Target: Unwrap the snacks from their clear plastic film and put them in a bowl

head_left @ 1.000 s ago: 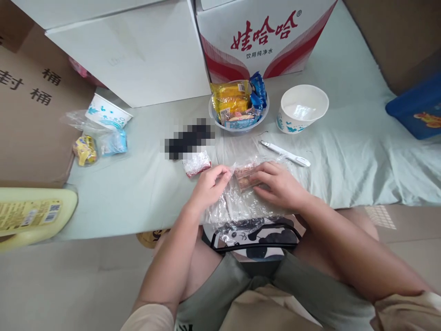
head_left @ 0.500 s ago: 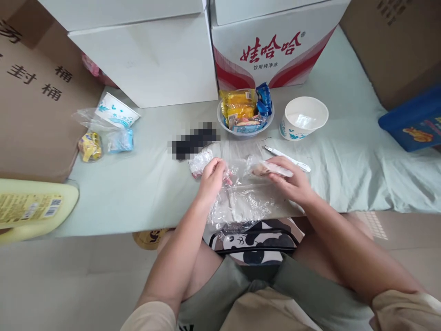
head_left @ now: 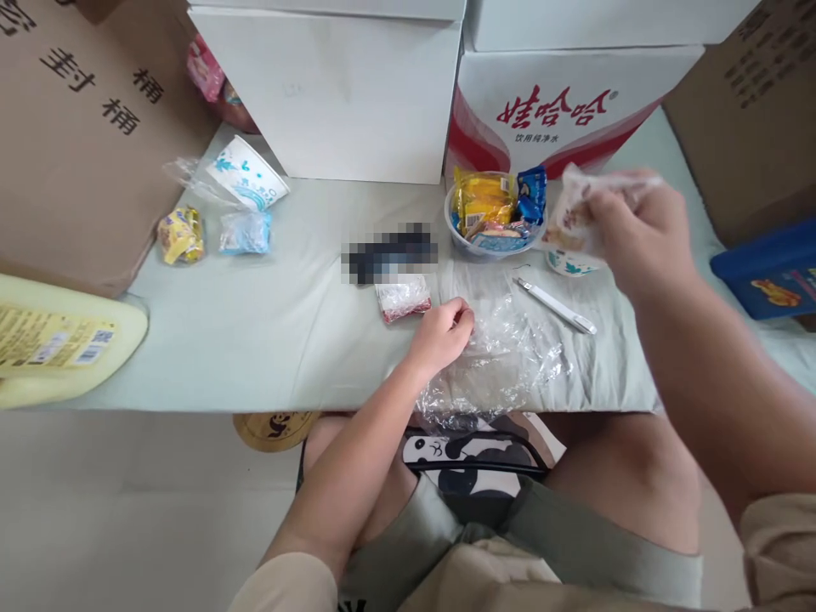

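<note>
My right hand is raised at the right and pinches a wrapped snack packet in translucent printed film. Below that packet, a white paper cup with a blue-green pattern is mostly covered. My left hand rests low over the cloth, fingers curled closed on the edge of a crumpled clear plastic wrapper. Just left of its fingers lies a small red-and-white pack in clear film. A white utility knife lies slantwise between my hands.
A clear bowl of yellow and blue snack packets stands behind. White boxes line the back. At left are a tipped paper cup, two small packets, and a yellow jug. A blurred dark object lies mid-cloth.
My right hand has lifted the snack packet up and right, away from my left hand, to over the paper cup. My left hand stays low by the clear wrapper. The view has shifted.
</note>
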Motion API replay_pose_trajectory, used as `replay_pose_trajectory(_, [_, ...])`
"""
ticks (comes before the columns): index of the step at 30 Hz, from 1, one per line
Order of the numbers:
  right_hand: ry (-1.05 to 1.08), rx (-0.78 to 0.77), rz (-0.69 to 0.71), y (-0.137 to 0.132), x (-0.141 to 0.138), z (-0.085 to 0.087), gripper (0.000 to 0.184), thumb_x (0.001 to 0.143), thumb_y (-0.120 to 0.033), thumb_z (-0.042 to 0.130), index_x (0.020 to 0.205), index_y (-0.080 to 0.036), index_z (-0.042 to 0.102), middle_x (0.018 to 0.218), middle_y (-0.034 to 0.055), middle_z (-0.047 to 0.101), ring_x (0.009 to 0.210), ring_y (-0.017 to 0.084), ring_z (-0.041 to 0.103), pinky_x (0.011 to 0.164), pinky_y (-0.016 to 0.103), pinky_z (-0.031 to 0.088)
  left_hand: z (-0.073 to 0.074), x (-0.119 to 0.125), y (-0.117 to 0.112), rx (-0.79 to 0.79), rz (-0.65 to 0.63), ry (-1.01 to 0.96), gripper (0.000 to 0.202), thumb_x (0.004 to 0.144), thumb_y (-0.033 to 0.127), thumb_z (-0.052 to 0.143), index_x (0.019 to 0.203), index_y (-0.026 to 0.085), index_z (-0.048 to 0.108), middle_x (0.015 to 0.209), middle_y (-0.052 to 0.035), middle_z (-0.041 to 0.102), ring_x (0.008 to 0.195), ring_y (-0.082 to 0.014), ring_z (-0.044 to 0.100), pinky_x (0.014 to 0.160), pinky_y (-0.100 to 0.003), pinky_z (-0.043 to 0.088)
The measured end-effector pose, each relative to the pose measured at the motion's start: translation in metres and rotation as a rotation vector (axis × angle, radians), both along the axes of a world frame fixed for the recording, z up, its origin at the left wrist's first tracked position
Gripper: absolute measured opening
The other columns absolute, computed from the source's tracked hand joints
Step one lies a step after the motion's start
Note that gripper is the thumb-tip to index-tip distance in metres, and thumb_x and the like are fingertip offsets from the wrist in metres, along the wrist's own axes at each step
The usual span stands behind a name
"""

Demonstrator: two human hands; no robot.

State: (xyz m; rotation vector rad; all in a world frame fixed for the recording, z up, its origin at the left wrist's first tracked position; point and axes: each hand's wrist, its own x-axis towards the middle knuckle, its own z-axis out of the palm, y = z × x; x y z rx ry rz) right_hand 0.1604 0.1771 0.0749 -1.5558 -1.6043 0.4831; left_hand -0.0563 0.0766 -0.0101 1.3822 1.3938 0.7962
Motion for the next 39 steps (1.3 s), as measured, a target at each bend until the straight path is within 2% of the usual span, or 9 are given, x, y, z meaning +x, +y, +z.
replay_pose_trajectory(4, [-0.152,-0.235,-0.037,0.060,-0.037,0.036,0.036,0.095,-0.026,0.062,0.126,-0.008,0.058,0.115,0.0136,0.068,0.092,0.016,0.065,0.080,0.039,0.055,0.000,0.000,0.002,0.011,-0.015,0.022,0.023,0.092,0.027,0.047,0.071,0.021,0.052,0.065,0.0019,0.062,0.062,-0.0138,0.056,0.063,-0.027,0.039])
replay_pose_trajectory(9, [-0.547,-0.522,0.007,0.081,-0.060,0.046,0.054,0.090,-0.031,0.068,0.129,0.003,0.050,0.108,0.0184,0.068,0.090,0.021,0.070,0.075,0.042,0.055,0.001,-0.001,0.000,0.030,-0.019,0.045,0.023,0.092,0.027,0.047,0.070,0.021,0.052,0.066,0.0025,0.060,0.062,-0.0129,0.052,0.062,-0.027,0.035])
replay_pose_trajectory(12, [-0.661,-0.476,0.032,0.078,-0.062,0.043,0.062,0.087,-0.036,0.070,0.134,-0.001,0.049,0.116,0.0183,0.068,0.089,0.018,0.073,0.078,0.037,0.054,0.003,-0.002,-0.002,0.026,-0.035,0.045,0.024,0.092,0.028,0.046,0.070,0.022,0.051,0.065,0.0026,0.059,0.062,-0.0135,0.052,0.061,-0.028,0.034])
replay_pose_trajectory(18, [-0.764,-0.378,0.110,0.110,-0.044,0.021,0.057,0.081,-0.046,0.065,0.105,0.005,0.060,0.110,0.0146,0.071,0.083,0.018,0.075,0.066,0.029,0.048,0.006,-0.003,-0.003,0.025,-0.052,0.064,0.024,0.093,0.028,0.045,0.071,0.022,0.050,0.065,0.0021,0.060,0.061,-0.0140,0.054,0.061,-0.029,0.034])
replay_pose_trajectory(23, [-0.902,-0.297,0.196,0.128,-0.048,-0.002,0.049,0.077,-0.041,0.073,0.095,0.003,0.060,0.115,0.0195,0.070,0.113,0.026,0.069,0.083,0.030,0.051,0.004,-0.002,-0.003,0.031,-0.057,0.057,0.024,0.093,0.028,0.046,0.070,0.022,0.049,0.067,0.0012,0.062,0.063,-0.0143,0.056,0.061,-0.028,0.036])
replay_pose_trajectory(28, [-0.937,-0.325,0.119,0.117,-0.077,-0.011,0.039,0.085,-0.034,0.068,0.099,0.002,0.060,0.118,0.0192,0.067,0.128,0.035,0.061,0.098,0.042,0.048,-0.001,-0.001,-0.002,0.047,-0.060,0.045,0.024,0.093,0.028,0.045,0.070,0.022,0.049,0.067,0.0011,0.060,0.064,-0.0147,0.057,0.060,-0.027,0.037])
replay_pose_trajectory(32, [-0.751,-0.295,0.119,0.101,-0.076,0.008,0.044,0.082,-0.036,0.077,0.112,-0.007,0.060,0.109,0.0131,0.069,0.117,0.033,0.067,0.099,0.054,0.048,-0.001,-0.002,-0.002,0.059,-0.047,0.070,0.024,0.093,0.027,0.045,0.070,0.022,0.050,0.066,0.0013,0.060,0.063,-0.0146,0.056,0.061,-0.027,0.037])
replay_pose_trajectory(36, [-0.532,-0.079,-0.013,0.039,-0.047,0.029,0.036,0.092,-0.038,0.060,0.120,-0.016,0.057,0.088,0.0057,0.066,0.089,0.023,0.065,0.088,0.046,0.052,0.004,-0.006,-0.003,0.074,-0.045,0.078,0.022,0.093,0.025,0.047,0.071,0.022,0.052,0.067,0.0009,0.063,0.064,-0.0149,0.057,0.063,-0.028,0.038])
replay_pose_trajectory(39, [-0.360,0.181,0.024,-0.028,-0.015,0.004,0.009,0.085,-0.024,0.053,0.091,-0.022,0.060,0.062,-0.0015,0.050,0.059,0.017,0.050,0.063,0.034,0.047,0.005,-0.008,-0.002,0.057,-0.036,0.036,0.022,0.093,0.026,0.048,0.072,0.022,0.052,0.067,0.0003,0.064,0.063,-0.0152,0.059,0.064,-0.028,0.040])
